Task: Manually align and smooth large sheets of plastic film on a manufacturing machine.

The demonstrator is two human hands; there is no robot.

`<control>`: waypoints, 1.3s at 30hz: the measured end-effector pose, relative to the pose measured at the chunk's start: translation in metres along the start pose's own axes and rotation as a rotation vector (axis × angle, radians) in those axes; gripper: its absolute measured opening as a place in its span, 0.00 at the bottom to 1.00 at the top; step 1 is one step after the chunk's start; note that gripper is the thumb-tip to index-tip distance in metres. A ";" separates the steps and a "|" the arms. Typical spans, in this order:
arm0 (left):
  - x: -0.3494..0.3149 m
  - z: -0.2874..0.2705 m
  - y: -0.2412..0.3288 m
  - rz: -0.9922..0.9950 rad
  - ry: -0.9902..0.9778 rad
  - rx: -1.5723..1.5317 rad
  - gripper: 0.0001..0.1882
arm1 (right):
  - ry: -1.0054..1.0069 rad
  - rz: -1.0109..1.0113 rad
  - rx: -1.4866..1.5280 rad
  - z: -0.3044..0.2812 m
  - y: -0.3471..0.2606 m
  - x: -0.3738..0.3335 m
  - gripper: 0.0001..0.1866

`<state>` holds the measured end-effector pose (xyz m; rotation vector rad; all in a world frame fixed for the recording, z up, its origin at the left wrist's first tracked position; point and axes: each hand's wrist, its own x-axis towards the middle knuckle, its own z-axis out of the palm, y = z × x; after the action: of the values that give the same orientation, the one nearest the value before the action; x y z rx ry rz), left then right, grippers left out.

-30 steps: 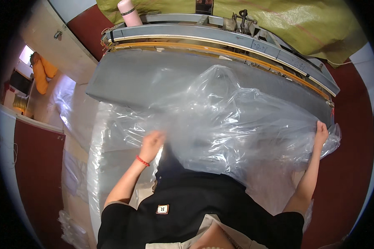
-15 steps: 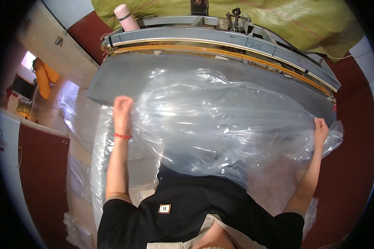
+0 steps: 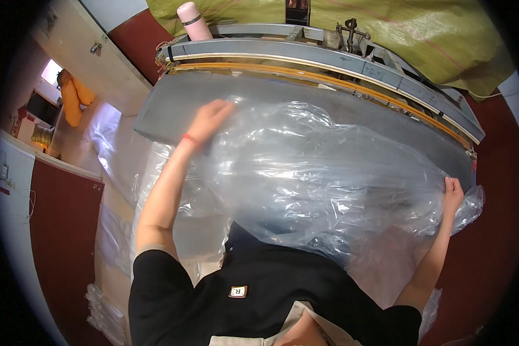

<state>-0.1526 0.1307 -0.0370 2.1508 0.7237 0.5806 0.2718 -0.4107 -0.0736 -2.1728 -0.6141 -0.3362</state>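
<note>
- The clear plastic film (image 3: pixel 311 173) is lying across the centre of the frame, overlying the grey table (image 3: pixel 170 109) and spreading toward the person's front.
- The right hand (image 3: pixel 453 195), right of centre, is pinching the film's edge between thumb and fingers.
- The left hand (image 3: pixel 212 120), upper left of centre, is blurring beside the film's far-left edge; whether it is pinching or merely touching, I cannot tell.
- Handling, in my judgement: the film is appearing light, limp and slippery, creasing readily, probably stretching or tearing under a hard pull at one point.
- Recommended hold: edges or corners, each hand gathering a small fold between thumb and fingers.
- Count, hands: two are showing, one red bracelet (image 3: pixel 190 140) circling the left wrist.
- Count, film: one spread is covering the centre; overlapping folds are hiding the number of layers.
- Count, surroundings: one pink bottle (image 3: pixel 194 22) is standing upper left, beside one grey metal frame (image 3: pixel 328 56) crossing the top.
</note>
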 end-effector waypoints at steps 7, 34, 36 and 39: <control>0.007 -0.010 0.001 0.150 -0.152 0.049 0.09 | 0.007 0.001 0.042 0.003 0.003 0.002 0.09; 0.039 0.028 -0.030 0.238 0.286 0.584 0.06 | 0.039 0.047 0.080 -0.007 0.004 0.000 0.09; 0.045 0.029 -0.030 0.263 0.319 0.547 0.05 | 0.082 0.063 0.151 -0.007 0.014 0.004 0.10; 0.063 0.024 -0.027 0.026 0.384 0.127 0.06 | 0.087 0.156 0.207 -0.005 0.032 0.021 0.11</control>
<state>-0.0998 0.1735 -0.0623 2.1910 0.9608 1.0022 0.3066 -0.4256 -0.0823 -1.9820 -0.4086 -0.2694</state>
